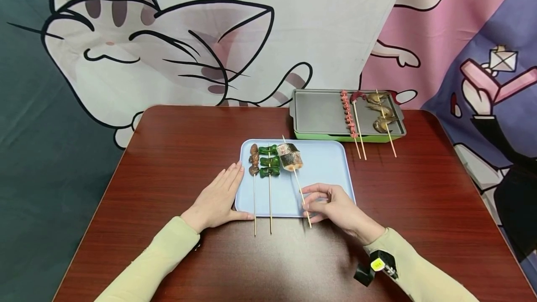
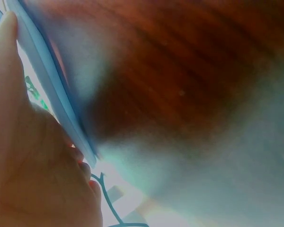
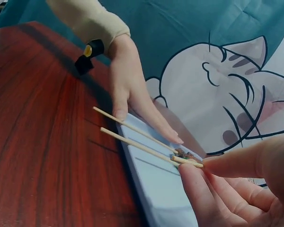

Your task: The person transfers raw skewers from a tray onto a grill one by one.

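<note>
My right hand [image 1: 335, 206] pinches the stick of a skewer [image 1: 290, 156] between thumb and fingers. That skewer carries thick chunks with dark, silvery skin, like fish, above the right half of a light blue tray [image 1: 327, 162]. Whether the chunks touch the tray I cannot tell. With fingers straight, my left hand [image 1: 216, 202] rests along the tray's left edge, its thumb at the near left corner. On the tray lie a brown meat skewer [image 1: 254, 160] and a green pepper skewer [image 1: 269, 162], their sticks overhanging the near edge. In the left wrist view the hand [image 2: 38, 156] borders the tray rim [image 2: 61, 99].
Behind the tray, at the right, a grey pan [image 1: 319, 113] on a green base holds a pink skewer [image 1: 347, 113], a dark red one [image 1: 357, 96] and a brownish one [image 1: 382, 111]. Their sticks overhang its front. A cartoon-cat cloth [image 1: 327, 27] hangs beyond the brown table [image 1: 176, 153].
</note>
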Tool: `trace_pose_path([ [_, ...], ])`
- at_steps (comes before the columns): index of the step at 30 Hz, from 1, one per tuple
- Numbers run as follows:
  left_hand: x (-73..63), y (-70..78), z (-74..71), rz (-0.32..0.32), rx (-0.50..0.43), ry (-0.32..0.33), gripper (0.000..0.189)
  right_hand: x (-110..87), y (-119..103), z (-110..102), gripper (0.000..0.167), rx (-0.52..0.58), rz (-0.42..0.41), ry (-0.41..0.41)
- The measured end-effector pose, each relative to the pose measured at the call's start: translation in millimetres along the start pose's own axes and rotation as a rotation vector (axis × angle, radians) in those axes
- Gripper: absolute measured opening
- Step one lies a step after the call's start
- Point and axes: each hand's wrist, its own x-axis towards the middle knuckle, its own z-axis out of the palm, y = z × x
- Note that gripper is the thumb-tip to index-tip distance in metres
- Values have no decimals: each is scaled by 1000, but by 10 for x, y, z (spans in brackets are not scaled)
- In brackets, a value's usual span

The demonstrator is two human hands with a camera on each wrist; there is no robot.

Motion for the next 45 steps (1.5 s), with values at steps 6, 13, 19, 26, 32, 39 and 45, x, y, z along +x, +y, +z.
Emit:
trace_pose_path([
  [6, -7, -15, 19, 3, -8, 17, 122, -32, -129, -16, 46, -50, -32, 18],
  [13, -6, -45, 62, 12, -6, 27, 123, -45, -334, -89, 44, -143, -102, 66],
  [19, 1, -42, 59, 9, -7, 22, 124, -10, -527, -233, 39, -187, -180, 128],
  [26, 5, -17, -3, 11, -9, 27, 122, 44, -754, -448, 38, -244, -223, 198],
  [32, 11, -17, -7, 8, 3, 13, 122, 124, -865, -585, 41, -254, -198, 250],
  [39, 5, -10, 4, 4, -2, 9, 123, 260, -901, -753, 40, -291, -166, 289],
  [45, 0, -9, 13, -1, -1, -1, 123, 361, -961, -892, 41, -319, -94, 309],
])
